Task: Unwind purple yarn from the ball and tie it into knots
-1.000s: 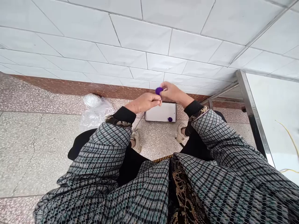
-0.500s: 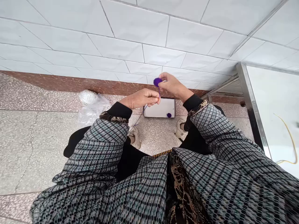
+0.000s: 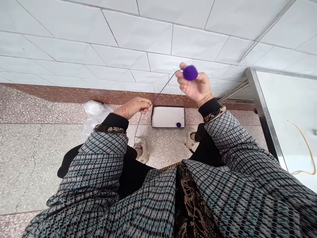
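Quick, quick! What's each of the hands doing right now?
Left hand: closed, pinching the purple yarn strand.
Right hand: holding the purple yarn ball, its fingers partly curled.

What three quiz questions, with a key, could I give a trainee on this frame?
1. Which hand holds a purple ball?
2. True or false: between the two hands, the purple yarn sags in a deep loop.
3. Where does the second purple ball lie?
A) On the plastic bag
B) In the shallow tray
C) On the white table

Key:
1. The right hand.
2. False; it runs nearly straight to the left hand.
3. B
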Tool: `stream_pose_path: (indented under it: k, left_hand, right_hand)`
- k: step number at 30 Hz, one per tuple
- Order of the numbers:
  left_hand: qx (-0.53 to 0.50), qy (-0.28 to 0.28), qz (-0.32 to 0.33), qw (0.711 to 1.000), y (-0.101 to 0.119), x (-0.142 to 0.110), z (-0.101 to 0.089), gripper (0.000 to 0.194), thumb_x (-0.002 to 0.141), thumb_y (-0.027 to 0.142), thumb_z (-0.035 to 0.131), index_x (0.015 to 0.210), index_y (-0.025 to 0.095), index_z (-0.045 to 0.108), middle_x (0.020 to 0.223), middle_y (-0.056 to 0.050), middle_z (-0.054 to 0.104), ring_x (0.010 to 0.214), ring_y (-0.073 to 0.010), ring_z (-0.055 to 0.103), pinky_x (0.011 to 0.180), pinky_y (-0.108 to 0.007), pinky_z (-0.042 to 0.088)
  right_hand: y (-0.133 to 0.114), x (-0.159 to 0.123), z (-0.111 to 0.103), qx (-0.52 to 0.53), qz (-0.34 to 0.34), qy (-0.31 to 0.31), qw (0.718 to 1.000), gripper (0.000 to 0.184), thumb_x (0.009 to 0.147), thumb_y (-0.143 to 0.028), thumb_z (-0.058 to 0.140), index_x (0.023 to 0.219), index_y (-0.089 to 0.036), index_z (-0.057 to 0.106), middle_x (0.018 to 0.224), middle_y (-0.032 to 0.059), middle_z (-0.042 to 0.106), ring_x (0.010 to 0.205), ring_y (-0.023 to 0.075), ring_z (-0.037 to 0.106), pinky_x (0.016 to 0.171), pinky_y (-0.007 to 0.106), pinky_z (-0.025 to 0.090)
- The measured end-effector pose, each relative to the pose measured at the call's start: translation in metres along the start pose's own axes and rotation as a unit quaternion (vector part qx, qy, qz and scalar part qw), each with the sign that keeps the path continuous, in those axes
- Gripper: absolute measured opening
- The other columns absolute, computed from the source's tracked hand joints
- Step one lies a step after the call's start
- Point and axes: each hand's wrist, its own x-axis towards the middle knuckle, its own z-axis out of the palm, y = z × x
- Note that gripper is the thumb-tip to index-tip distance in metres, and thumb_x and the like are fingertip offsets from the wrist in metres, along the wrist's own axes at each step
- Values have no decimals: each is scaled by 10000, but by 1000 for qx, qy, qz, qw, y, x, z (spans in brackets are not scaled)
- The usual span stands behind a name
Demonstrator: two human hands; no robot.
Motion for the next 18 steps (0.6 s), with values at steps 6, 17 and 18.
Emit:
stream_pose_path:
  k: [6,17,18]
  left_hand:
    - [257,57,-93,960,-43,5,-8,211,703,268,647,850,191,777,979,-128,791,1063,-333,709,996,-436,559]
    - [-80,209,88,971,19,17,58,238,961,297,509,1019,159,695,818,-56,671,757,-178,614,826,-338,545]
    - [-11,216,99,971,18,18,58,212,954,271,497,948,165,680,811,-53,669,769,-180,607,833,-333,528]
  right_hand:
    - [-1,1,-2,44,23,-2,999,335,768,-257,737,1041,-188,553,941,2,625,675,67,517,716,200,545]
    - [36,16,34,71,192,24,979,152,843,-59,678,908,-161,587,742,-17,638,650,83,600,718,199,595]
    - [37,18,35,71,187,54,978,155,858,-42,663,908,-162,579,728,-24,626,632,77,591,704,193,584]
